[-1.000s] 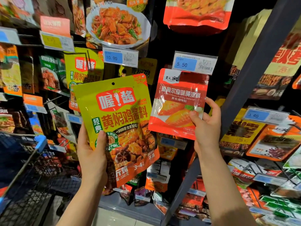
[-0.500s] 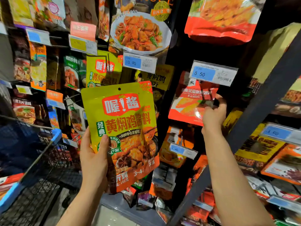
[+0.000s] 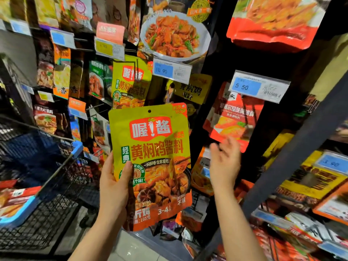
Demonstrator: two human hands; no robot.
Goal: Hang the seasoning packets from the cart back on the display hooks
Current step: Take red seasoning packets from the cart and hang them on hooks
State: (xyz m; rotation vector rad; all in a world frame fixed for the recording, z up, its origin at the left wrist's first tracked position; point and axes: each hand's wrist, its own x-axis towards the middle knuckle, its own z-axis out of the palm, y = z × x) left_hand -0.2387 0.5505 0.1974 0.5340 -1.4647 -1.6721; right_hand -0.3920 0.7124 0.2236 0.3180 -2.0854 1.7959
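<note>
My left hand [image 3: 113,187] grips a yellow-green seasoning packet [image 3: 152,159] by its lower left edge and holds it upright before the display. A small hang hole shows at the packet's top. A red-orange packet [image 3: 233,119] hangs on a hook under the 5.50 price tag [image 3: 259,88]. My right hand [image 3: 224,164] hovers just below that red packet, fingers loosely spread, holding nothing. A matching yellow-green packet [image 3: 130,83] hangs on a hook behind and above the one I hold.
A black wire shopping cart [image 3: 56,194] with blue trim stands at the left, with red packets [image 3: 17,200] inside. A dark slanted shelf post [image 3: 301,147] crosses the right side. Packed hooks and price tags fill the display all around.
My right hand has let go of the red-orange packet, which now hangs on its hook, and has dropped lower. The yellow-green packet stays in my left hand.
</note>
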